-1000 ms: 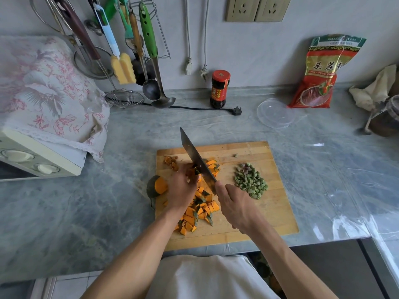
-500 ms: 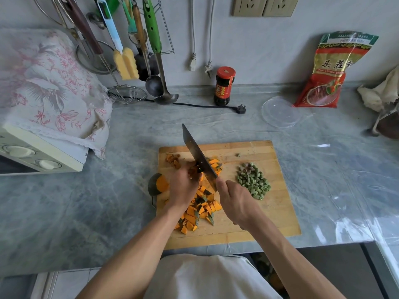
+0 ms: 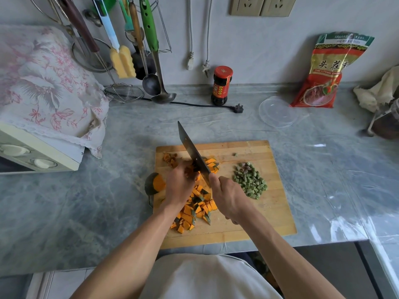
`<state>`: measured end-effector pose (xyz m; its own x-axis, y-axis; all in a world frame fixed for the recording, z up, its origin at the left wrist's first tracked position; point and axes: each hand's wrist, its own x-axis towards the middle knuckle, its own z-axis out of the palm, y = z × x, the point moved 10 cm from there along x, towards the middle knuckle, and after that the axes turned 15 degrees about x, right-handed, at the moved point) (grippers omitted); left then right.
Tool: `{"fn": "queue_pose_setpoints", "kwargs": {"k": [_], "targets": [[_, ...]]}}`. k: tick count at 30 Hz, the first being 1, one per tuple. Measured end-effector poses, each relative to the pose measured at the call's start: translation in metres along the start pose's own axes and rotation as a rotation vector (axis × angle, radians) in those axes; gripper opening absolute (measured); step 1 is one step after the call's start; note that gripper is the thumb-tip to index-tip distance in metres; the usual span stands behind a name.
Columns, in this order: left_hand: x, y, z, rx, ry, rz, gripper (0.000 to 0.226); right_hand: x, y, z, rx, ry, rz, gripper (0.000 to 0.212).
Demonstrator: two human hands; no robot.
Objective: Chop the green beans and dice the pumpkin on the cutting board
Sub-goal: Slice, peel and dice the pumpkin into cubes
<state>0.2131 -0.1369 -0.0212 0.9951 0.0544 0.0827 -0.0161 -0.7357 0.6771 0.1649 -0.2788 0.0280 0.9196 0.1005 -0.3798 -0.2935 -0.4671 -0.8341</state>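
Observation:
A wooden cutting board [image 3: 274,216] lies on the grey counter. My right hand [image 3: 228,197] grips the handle of a cleaver [image 3: 193,153], its blade angled up and away over the board. My left hand [image 3: 180,184] holds a pumpkin piece [image 3: 191,170] against the board right beside the blade. Diced orange pumpkin with dark green skin [image 3: 197,209] is piled between my hands and toward me. A heap of chopped green beans [image 3: 250,180] sits on the board's right half. An uncut pumpkin wedge [image 3: 154,183] lies at the board's left edge.
A small clump of pumpkin scraps [image 3: 170,158] lies at the board's far left. Behind stand a sauce jar [image 3: 222,85], a clear plastic lid [image 3: 277,112], a red bag [image 3: 326,72], a black plug and cord [image 3: 237,108] and hanging utensils [image 3: 149,39]. A cloth-covered oven [image 3: 38,108] fills the left.
The cleaver has stayed at the same spot beside my left hand, shifting only slightly. The view has drifted a little; both hands remain on the pumpkin and handle.

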Motion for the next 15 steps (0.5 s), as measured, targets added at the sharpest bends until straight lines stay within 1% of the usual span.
{"fn": "queue_pose_setpoints", "kwargs": {"k": [4,7,8,11,13,15], "targets": [[0.000,0.000,0.000,0.010,-0.021,-0.003,0.011,0.000,-0.002,0.000,-0.008,-0.001,0.005,0.055],[-0.002,0.005,0.002,-0.013,-0.068,0.010,0.005,-0.003,-0.002,0.002,0.013,0.007,0.001,0.063],[-0.003,0.006,0.003,-0.026,-0.082,0.009,0.007,-0.004,-0.001,0.002,0.026,0.000,0.009,0.064],[-0.004,0.003,0.009,-0.022,-0.094,-0.006,0.014,-0.007,0.011,0.000,0.025,-0.023,0.096,0.057],[-0.002,-0.001,0.012,0.011,-0.088,-0.005,0.012,-0.010,0.020,-0.003,-0.008,-0.033,0.167,0.051],[-0.002,-0.002,0.010,0.006,-0.078,-0.012,0.009,-0.010,0.015,-0.004,0.004,-0.024,0.130,0.044]]}}
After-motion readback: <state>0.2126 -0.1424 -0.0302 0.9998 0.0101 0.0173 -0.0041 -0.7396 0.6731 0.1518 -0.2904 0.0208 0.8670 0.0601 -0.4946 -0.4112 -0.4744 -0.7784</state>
